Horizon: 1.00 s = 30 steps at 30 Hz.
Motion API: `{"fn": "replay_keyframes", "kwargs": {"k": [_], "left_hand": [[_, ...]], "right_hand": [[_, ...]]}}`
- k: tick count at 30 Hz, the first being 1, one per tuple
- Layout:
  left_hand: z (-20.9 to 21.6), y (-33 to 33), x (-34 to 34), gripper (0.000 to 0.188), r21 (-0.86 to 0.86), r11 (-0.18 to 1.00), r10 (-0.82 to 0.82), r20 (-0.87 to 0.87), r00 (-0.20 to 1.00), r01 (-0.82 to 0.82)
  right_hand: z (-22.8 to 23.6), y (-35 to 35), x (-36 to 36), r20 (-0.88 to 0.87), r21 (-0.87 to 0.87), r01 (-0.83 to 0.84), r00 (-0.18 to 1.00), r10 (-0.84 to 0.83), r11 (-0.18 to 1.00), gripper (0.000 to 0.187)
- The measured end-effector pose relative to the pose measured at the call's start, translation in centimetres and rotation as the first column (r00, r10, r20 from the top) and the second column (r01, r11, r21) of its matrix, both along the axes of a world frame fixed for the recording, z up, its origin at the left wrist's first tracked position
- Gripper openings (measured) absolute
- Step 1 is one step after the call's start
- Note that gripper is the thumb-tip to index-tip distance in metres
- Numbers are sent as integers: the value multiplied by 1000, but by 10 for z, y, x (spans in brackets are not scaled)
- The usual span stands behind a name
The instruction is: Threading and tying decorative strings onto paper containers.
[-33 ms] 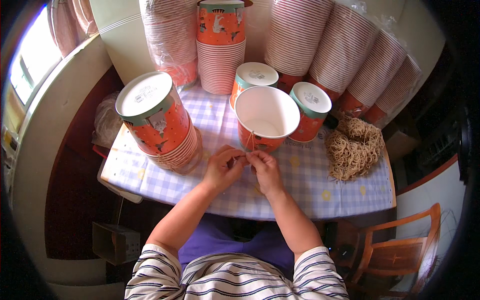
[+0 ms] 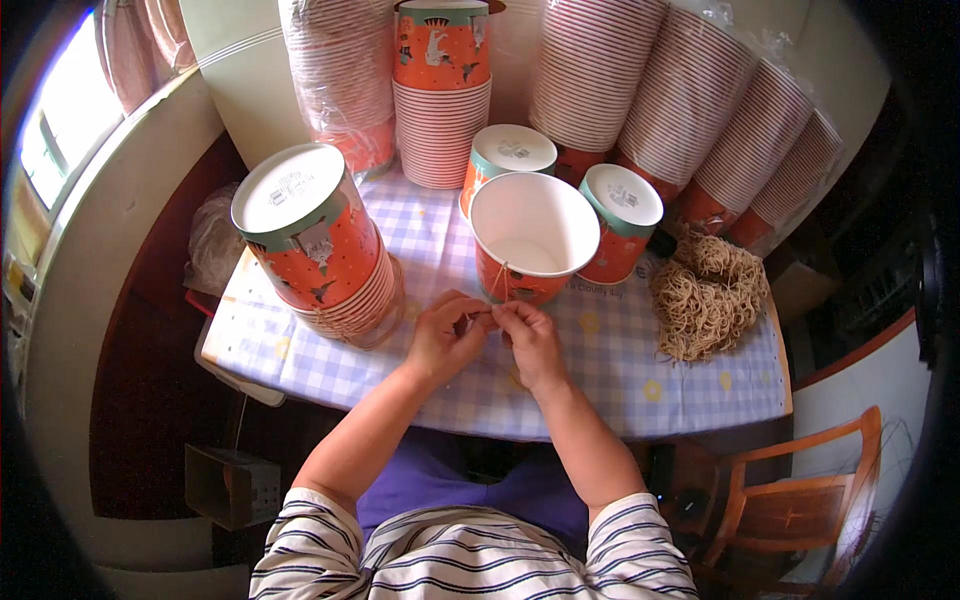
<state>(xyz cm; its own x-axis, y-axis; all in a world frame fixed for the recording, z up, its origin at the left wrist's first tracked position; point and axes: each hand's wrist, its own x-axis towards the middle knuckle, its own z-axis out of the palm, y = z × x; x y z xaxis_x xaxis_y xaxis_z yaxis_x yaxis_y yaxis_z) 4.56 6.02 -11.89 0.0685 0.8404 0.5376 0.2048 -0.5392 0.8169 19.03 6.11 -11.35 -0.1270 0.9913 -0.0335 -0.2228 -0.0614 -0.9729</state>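
Note:
An orange paper bucket stands upright with its white inside showing. From a spot near its front rim hangs a loop of thin tan string. Just in front of the bucket, my left hand pinches the string between thumb and fingers. My right hand meets it fingertip to fingertip, also pinching the string. The exact crossing of the string is hidden by the fingers. On the right lies a tangled heap of tan strings.
Upside-down orange buckets stand nested in a stack at left. Behind the open bucket are two inverted ones, one at its right. Tall stacks of buckets, several in plastic, line the back of the checkered tablecloth. A wooden chair stands lower right.

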Motion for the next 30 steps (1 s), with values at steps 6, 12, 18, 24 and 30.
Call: {"fn": "replay_keyframes", "kwargs": {"k": [6, 12, 18, 24, 30], "left_hand": [[4, 0, 0, 7, 7, 999, 49, -32, 998, -48], [2, 0, 1, 7, -33, 999, 45, 33, 998, -43], [4, -1, 2, 7, -56, 997, 50, 31, 998, -48], [0, 0, -2, 9, -122, 993, 5, 58, 998, 2], [-3, 1, -4, 8, -181, 983, -26, 97, 995, 43]], "right_hand": [[0, 0, -1, -35, 43, 28, 999, -27, 999, 19], [3, -1, -5, -82, 68, 69, 995, -63, 995, 13], [1, -1, -5, -44, 72, 92, 995, -89, 993, 14], [3, 0, -4, -79, 27, 123, 990, -120, 992, 15], [5, -1, -4, -90, 25, 117, 989, -115, 993, 15]]}}
